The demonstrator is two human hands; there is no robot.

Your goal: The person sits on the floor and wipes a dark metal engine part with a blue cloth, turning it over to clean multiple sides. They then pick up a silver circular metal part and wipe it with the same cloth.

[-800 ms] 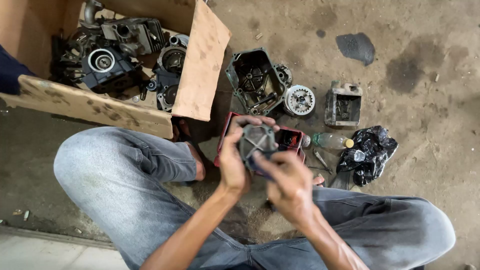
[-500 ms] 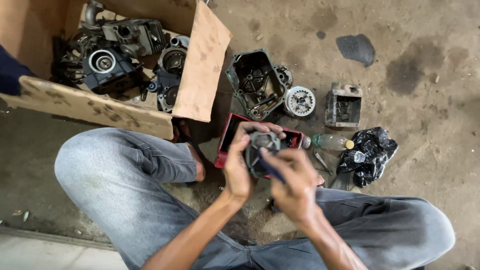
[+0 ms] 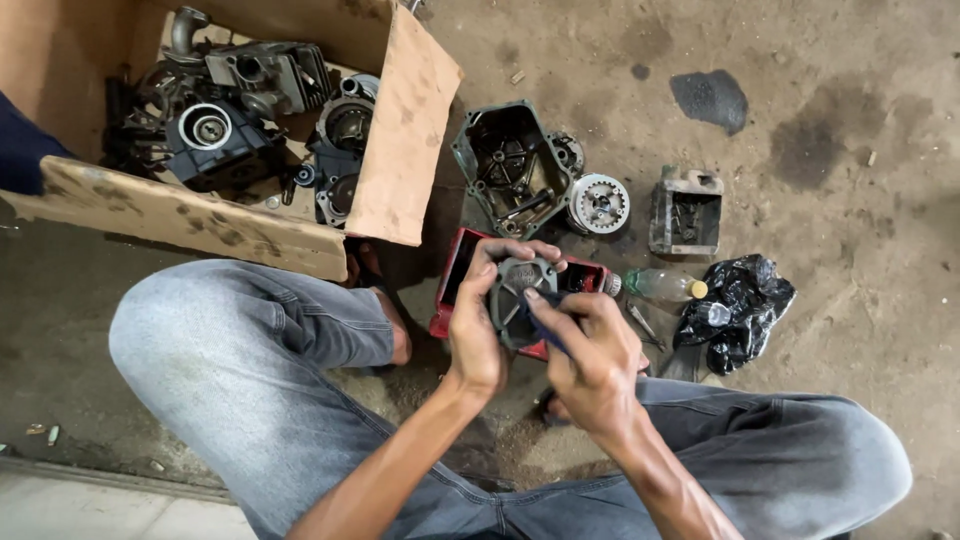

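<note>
The left hand [image 3: 475,335] grips a round grey engine cover [image 3: 520,295] from its side; the right hand [image 3: 595,360] pinches a dark blue tool [image 3: 545,330] against its face. A red tray [image 3: 455,290] sits directly beneath. A slip could likely drop the cover into it.

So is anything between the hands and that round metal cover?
Nothing visible: the left hand holds the round metal cover by its edge, and the right hand presses a dark blue tool straight onto its face.
</note>
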